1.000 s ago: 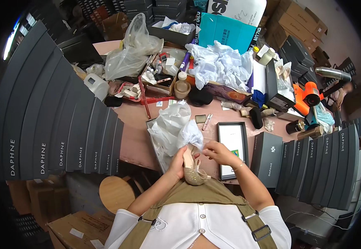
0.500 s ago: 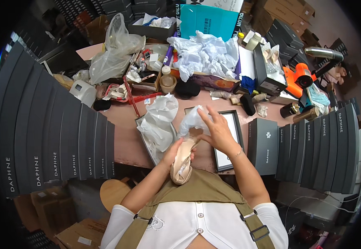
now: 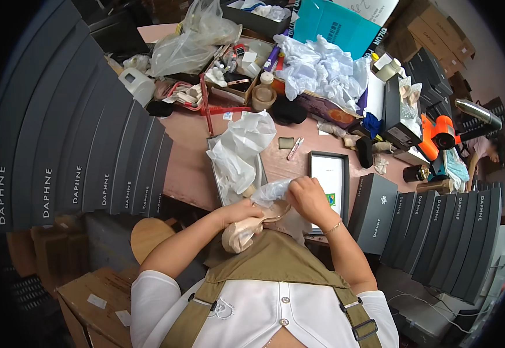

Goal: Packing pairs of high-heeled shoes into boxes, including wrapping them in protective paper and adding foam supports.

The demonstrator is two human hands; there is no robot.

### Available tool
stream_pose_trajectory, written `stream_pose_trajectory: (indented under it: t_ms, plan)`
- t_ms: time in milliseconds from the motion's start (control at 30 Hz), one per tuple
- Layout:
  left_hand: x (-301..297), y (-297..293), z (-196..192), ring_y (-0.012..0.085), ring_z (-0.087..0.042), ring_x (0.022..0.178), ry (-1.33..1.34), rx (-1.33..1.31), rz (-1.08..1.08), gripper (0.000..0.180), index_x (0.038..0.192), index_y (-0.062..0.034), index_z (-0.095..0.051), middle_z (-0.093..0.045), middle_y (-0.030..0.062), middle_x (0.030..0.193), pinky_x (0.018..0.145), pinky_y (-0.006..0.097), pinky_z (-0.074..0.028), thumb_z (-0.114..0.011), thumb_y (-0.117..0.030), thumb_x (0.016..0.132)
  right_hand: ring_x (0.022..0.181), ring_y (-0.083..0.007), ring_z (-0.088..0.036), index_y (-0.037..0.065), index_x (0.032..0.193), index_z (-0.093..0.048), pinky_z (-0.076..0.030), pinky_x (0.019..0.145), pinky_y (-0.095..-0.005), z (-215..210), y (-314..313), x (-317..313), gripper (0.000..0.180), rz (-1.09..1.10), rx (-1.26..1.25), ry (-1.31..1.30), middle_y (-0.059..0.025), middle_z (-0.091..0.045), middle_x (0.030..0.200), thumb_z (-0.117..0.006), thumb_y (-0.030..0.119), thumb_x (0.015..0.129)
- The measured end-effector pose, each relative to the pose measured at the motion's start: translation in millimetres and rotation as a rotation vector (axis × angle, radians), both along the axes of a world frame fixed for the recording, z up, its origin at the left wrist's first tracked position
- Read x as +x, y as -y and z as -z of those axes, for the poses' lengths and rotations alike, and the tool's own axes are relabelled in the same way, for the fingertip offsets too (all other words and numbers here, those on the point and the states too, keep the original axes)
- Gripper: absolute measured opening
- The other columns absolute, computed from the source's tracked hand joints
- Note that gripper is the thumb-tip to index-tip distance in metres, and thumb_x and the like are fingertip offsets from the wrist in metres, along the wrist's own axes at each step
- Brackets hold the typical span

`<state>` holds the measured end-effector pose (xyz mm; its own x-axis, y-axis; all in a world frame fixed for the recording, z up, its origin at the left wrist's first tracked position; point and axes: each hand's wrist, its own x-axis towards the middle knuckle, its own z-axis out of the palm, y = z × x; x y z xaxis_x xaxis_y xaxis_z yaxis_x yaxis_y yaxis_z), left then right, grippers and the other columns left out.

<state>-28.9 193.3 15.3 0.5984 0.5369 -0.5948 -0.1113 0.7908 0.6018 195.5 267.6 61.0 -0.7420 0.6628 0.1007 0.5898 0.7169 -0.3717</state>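
Close to my apron, my left hand (image 3: 242,212) is wrapped round a beige shoe (image 3: 240,236) with pale stuffing in its front part. The shoe lies tilted, its toe toward my lower left. My right hand (image 3: 311,202) pinches a crumpled piece of white tissue paper (image 3: 271,193) at the shoe's back end. Part of the shoe is hidden behind my fingers and the paper. Just beyond my left hand stands an open grey shoebox (image 3: 218,184) with loose white wrapping paper (image 3: 238,152) bulging out. A dark-rimmed box lid (image 3: 346,165) with a white inside lies beyond my right hand.
Stacked grey shoeboxes wall in the left (image 3: 90,139) and right (image 3: 426,232) sides. Small thread snips (image 3: 295,148) lie mid-table. Toward the back are a carton of crumpled paper (image 3: 328,69), a bottle (image 3: 263,93), a black pad (image 3: 289,111) and an orange heat gun (image 3: 436,136).
My right hand's spread fingers have closed on the tissue paper. The shoe has turned from nearly upright to more sideways. My view has shifted, uncovering the thread snips.
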Motion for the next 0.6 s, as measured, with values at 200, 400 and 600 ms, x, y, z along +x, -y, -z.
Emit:
stream_pose_trajectory:
  t_ms: [200, 400, 600]
  plan:
    - [-14.6, 2.5, -7.0, 0.0181, -0.065, 0.067, 0.197, -0.107, 0.034, 0.041, 0.128, 0.0009, -0.041, -0.062, 0.0158, 0.099, 0.056, 0.03, -0.056, -0.046, -0.017, 0.091, 0.086, -0.0271, -0.055, 0.005, 0.086, -0.055, -0.041, 0.078, -0.0378, -29.8, -3.4, -0.6, 0.012, -0.124, -0.056, -0.201, -0.0088, -0.058, 0.085, -0.062, 0.008, 0.077]
    - [-19.3, 6.9, -2.3, 0.0213, -0.066, 0.065, 0.521, -0.264, -0.201, 0.057, 0.132, 0.0038, -0.036, -0.058, 0.0238, 0.109, 0.056, 0.03, -0.058, -0.028, -0.042, 0.099, 0.131, -0.0389, -0.033, 0.002, 0.139, -0.027, -0.028, 0.107, -0.0393, -38.0, -6.5, 12.3, 0.087, 0.225, -0.399, -0.424, -0.0263, -0.035, 0.139, -0.076, 0.031, 0.074]
    - [-14.9, 20.1, -8.8, 0.0208, -0.065, 0.063, 0.629, -0.268, -0.185, 0.058, 0.131, 0.0036, -0.036, -0.059, 0.0255, 0.105, 0.054, 0.03, -0.058, -0.028, -0.044, 0.099, 0.117, -0.0233, -0.05, 0.0, 0.133, -0.042, -0.036, 0.1, -0.0313, 12.3, 5.7, 26.4, 0.066, 0.123, -1.046, -0.575, -0.0157, -0.053, 0.126, -0.071, 0.01, 0.074]
